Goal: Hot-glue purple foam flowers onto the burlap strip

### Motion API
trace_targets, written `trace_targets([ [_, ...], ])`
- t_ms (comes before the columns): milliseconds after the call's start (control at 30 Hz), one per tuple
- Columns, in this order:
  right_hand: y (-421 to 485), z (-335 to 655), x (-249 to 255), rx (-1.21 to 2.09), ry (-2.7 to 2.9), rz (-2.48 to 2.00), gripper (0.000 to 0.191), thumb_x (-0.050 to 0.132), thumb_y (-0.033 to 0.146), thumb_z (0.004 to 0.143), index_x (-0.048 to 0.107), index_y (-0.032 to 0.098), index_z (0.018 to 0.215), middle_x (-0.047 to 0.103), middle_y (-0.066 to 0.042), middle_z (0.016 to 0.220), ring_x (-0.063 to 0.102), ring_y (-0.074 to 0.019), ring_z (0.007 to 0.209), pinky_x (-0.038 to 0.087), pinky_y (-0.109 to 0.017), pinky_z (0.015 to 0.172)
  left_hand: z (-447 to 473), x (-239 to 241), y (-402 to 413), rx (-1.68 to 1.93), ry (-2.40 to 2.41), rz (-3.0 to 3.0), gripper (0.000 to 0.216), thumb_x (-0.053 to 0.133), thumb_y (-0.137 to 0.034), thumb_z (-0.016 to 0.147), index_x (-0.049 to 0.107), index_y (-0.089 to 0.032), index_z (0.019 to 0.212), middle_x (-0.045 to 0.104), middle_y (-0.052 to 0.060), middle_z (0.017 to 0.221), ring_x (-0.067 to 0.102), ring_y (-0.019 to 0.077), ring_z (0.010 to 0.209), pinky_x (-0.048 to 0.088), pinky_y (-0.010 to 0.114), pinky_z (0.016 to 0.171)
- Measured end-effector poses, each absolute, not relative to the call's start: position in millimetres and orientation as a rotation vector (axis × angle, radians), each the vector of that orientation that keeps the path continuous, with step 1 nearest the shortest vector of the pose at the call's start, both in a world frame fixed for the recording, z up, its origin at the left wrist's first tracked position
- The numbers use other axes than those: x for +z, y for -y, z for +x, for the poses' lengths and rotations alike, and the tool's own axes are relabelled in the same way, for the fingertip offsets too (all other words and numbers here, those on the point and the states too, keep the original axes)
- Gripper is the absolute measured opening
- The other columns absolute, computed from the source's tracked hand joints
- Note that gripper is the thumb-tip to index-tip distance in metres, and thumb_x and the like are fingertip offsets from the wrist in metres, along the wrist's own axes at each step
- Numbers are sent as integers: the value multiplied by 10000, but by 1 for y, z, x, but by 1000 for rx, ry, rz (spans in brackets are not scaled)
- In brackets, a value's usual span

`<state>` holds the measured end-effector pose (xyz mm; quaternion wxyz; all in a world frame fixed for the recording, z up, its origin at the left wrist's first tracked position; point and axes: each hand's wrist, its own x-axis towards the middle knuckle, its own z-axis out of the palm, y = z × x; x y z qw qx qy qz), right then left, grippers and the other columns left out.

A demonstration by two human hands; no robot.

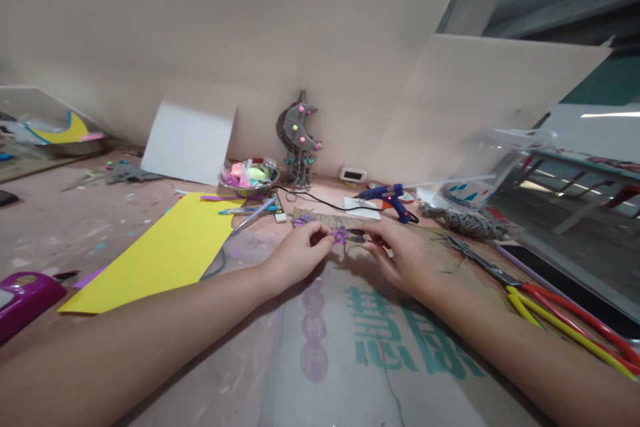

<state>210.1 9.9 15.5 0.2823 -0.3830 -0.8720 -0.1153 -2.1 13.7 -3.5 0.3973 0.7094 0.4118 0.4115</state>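
In the middle of the head view, my left hand (300, 255) pinches a small purple flower-shaped piece (341, 235) between thumb and fingertips. Facing it from the right, my right hand (400, 255) is closed on a small dark two-bladed tool (356, 236). Its tips lie at the flower's right side; whether they touch it I cannot tell. A short dark strand hangs below the flower. More purple pieces (303, 220) lie just beyond my left hand, beside a ruler (330, 219). Both hands are above a printed board (345, 353).
Yellow sheet (155, 253), pens (253, 215) and a bowl of colourful bits (249, 177) are on the left. Behind stands a grey moon ornament (299, 130). A blue glue gun (390, 199), grey yarn (463, 221), large scissors (530, 290) and a phone (570, 287) are to the right.
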Motion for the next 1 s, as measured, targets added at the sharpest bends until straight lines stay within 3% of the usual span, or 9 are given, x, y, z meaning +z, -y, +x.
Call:
trace_targets([
  [167, 9, 198, 28, -232, 2527, -858, 263, 436, 254, 858, 525, 190, 1097, 631, -71, 881, 569, -182, 794, 429, -299, 687, -3, -2, -16, 1109, -1078, 1723, 175, 452, -307, 797, 537, -156, 778, 564, 2, 722, 511, 128, 681, 389, 228, 636],
  [300, 26, 183, 32, -218, 2767, -724, 279, 467, 379, 850, 579, 181, 1012, 623, -65, 812, 547, -177, 733, 411, -298, 654, -4, -2, -17, 1132, -1090, 1692, 177, 458, -317, 799, 529, -158, 772, 550, -6, 697, 501, 125, 667, 389, 232, 637],
  [533, 4, 180, 38, 207, 2075, -1255, 210, 449, 315, 848, 595, 169, 809, 625, -53, 764, 561, -163, 705, 431, -273, 623, -2, 4, -11, 1186, -1033, 1715, 167, 476, -306, 792, 550, -158, 780, 586, 9, 746, 538, 140, 723, 417, 249, 678],
  [667, -2, 174, 30, 551, 1975, -1257, 228, 522, 325, 795, 620, 168, 928, 649, -55, 889, 584, -177, 791, 455, -287, 688, 0, 3, -9, 1197, -1002, 1755, 155, 473, -287, 797, 558, -157, 796, 598, 18, 768, 549, 146, 750, 432, 248, 683],
  [833, 1, 167, 16, 687, 1898, -1239, 212, 566, 351, 752, 619, 152, 803, 628, -28, 770, 571, -167, 727, 457, -292, 674, 0, 1, -9, 1163, -1004, 1811, 166, 472, -291, 798, 567, -156, 813, 597, 17, 760, 545, 145, 740, 433, 245, 674],
  [1000, -2, 172, 12, 757, 1824, -1225, 226, 543, 367, 776, 612, 156, 818, 621, -25, 755, 568, -152, 691, 462, -281, 639, 0, 4, -6, 1119, -989, 1839, 170, 469, -290, 798, 570, -155, 812, 609, 18, 774, 559, 147, 753, 440, 246, 685],
])
